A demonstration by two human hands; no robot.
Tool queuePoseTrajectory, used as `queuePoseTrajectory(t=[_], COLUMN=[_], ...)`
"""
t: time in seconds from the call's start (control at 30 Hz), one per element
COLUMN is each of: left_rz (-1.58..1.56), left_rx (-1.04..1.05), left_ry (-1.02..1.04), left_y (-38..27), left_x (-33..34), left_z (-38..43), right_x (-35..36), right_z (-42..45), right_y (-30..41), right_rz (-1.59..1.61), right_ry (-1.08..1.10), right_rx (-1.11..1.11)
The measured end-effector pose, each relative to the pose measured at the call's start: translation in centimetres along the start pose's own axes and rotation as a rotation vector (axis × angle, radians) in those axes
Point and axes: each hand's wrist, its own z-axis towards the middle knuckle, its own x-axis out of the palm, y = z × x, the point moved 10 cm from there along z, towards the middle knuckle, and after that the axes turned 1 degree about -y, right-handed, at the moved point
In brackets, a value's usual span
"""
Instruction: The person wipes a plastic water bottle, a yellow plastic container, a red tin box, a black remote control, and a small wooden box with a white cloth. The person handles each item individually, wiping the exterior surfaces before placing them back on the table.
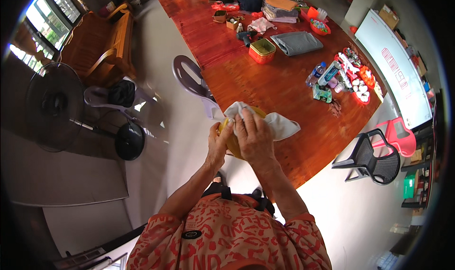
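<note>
Before me, at the near edge of the wooden table (pixel 245 79), both hands are on a round yellow item (pixel 234 146), perhaps a plate or bowl. Its left rim is gripped by my left hand (pixel 218 142), the thumb on top. My right hand (pixel 256 136) presses a white cloth (pixel 282 126) against the upper face, fingers bunched into the fabric. One end of the cloth hangs out to the right over the tabletop. Most of the yellow item is hidden under the cloth and my right hand.
A purple plastic chair (pixel 188 74) stands against the table's left edge. Ahead are a red square tin (pixel 262 51), a cordless drill (pixel 245 37) and folded grey fabric (pixel 296 43). A water bottle (pixel 315 74) stands to the right. A black chair (pixel 373 158) is beyond the right edge.
</note>
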Motion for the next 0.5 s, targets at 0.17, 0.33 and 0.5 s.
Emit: queuePoseTrajectory(t=[0.17, 0.33, 0.5], left_rz=[-0.087, -0.106, -0.041], left_rx=[0.017, 0.055, 0.102], left_ry=[-0.017, -0.046, -0.107], left_y=[0.0, -2.6, -3.9], left_x=[-6.0, -8.8, -10.8], left_z=[3.9, 5.4, 6.2], right_x=[1.0, 3.4, 7.7], right_z=[0.9, 3.3, 5.3], right_y=[5.5, 6.3, 0.0], right_rz=[0.146, 0.123, 0.009], right_ry=[0.007, -0.031, 0.025], right_rx=[-0.045, -0.018, 0.297])
